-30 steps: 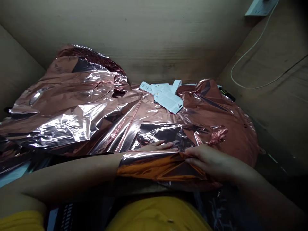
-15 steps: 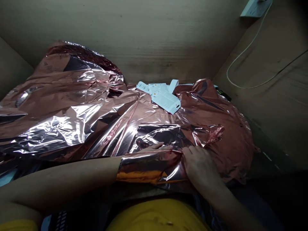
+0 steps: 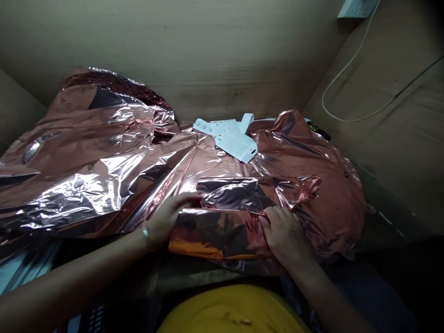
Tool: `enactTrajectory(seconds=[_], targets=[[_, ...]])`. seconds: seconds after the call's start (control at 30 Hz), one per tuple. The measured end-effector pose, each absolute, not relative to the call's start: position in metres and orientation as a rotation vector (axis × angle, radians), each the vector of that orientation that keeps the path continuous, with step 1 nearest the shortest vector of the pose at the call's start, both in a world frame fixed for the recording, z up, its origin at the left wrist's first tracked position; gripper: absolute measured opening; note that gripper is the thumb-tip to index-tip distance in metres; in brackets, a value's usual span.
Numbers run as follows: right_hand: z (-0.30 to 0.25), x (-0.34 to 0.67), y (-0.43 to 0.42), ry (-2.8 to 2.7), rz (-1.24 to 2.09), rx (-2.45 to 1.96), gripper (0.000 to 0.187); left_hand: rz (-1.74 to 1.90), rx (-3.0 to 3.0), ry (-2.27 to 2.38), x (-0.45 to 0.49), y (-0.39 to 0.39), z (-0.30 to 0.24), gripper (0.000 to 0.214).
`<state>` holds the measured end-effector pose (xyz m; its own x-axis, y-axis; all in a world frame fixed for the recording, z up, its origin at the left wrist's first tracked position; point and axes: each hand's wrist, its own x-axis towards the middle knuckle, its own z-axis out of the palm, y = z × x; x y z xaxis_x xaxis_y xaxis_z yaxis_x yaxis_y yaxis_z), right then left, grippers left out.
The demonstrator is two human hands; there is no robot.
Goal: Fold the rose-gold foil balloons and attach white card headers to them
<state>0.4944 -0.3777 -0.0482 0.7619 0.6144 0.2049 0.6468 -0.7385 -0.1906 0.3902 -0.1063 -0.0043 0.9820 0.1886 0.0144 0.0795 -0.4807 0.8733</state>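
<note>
At lower centre, the right hand (image 3: pixel 286 236) pinches a folded foil flap (image 3: pixel 215 236), while the left hand (image 3: pixel 169 217) lies beside it, fingers pressed together, apparently not gripping; most rose-gold foil (image 3: pixel 104 185) lies spread, unfolded.

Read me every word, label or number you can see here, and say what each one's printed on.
Paper cards: small print, too small to read.
Rose-gold foil: faint print at upper left, too blurred to read.
Nothing else shows readable text.
</note>
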Motion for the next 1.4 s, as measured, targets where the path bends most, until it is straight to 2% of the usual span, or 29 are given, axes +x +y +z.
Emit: enactTrajectory(seconds=[0.1, 0.17, 0.27, 0.37, 0.47, 0.6, 0.63, 0.7, 0.77, 0.9, 1.07, 1.2, 1.4], targets=[[-0.05, 0.494, -0.378, -0.982, -0.203, -2.711, 0.014, 0.125, 1.748, 0.639, 0.368, -0.099, 0.0, 0.05], [-0.05, 0.495, -0.378, -0.981, -0.203, -2.71, 0.016, 0.049, 1.834, 0.733, 0.355, -0.102, 0.0, 0.061], [-0.051, 0.495, -0.379, -0.99, -0.207, -2.703, 0.017, 0.244, 2.453, 0.511, 0.347, -0.118, 0.001, 0.055], [-0.052, 0.495, -0.379, -1.007, -0.219, -2.701, 0.018, 0.535, 2.845, 0.003, 0.353, -0.143, 0.005, 0.046], [-0.051, 0.496, -0.377, -0.999, -0.168, -2.714, 0.018, 0.185, 2.889, -0.497, 0.364, -0.17, 0.001, 0.047], [-0.043, 0.495, -0.379, -1.016, -0.201, -2.714, 0.017, -0.18, 2.871, -0.442, 0.371, -0.183, -0.02, 0.064], [-0.038, 0.494, -0.381, -1.062, -0.271, -2.685, 0.021, -0.205, 2.868, -0.431, 0.371, -0.182, -0.025, 0.065], [-0.028, 0.489, -0.388, -1.269, -0.328, -2.588, 0.044, -0.212, 2.856, -0.438, 0.371, -0.179, -0.03, 0.067], [-0.017, 0.483, -0.394, -1.54, -0.189, -2.491, 0.061, -0.196, 2.841, -0.445, 0.37, -0.177, -0.032, 0.069], [-0.014, 0.48, -0.398, -1.734, 0.177, -2.453, 0.071, -0.171, 2.783, -0.457, 0.373, -0.176, -0.027, 0.072], [-0.028, 0.489, -0.385, -1.637, 0.025, -2.608, 0.056, -0.203, 2.671, -0.48, 0.37, -0.143, -0.014, 0.078], [-0.014, 0.494, -0.38, -1.532, 0.267, -2.607, 0.053, -0.112, 2.58, -0.385, 0.35, -0.104, -0.009, 0.083], [0.019, 0.495, -0.38, -1.266, 0.521, -2.49, 0.041, 0.145, 2.408, -0.26, 0.342, -0.095, -0.019, 0.058]])
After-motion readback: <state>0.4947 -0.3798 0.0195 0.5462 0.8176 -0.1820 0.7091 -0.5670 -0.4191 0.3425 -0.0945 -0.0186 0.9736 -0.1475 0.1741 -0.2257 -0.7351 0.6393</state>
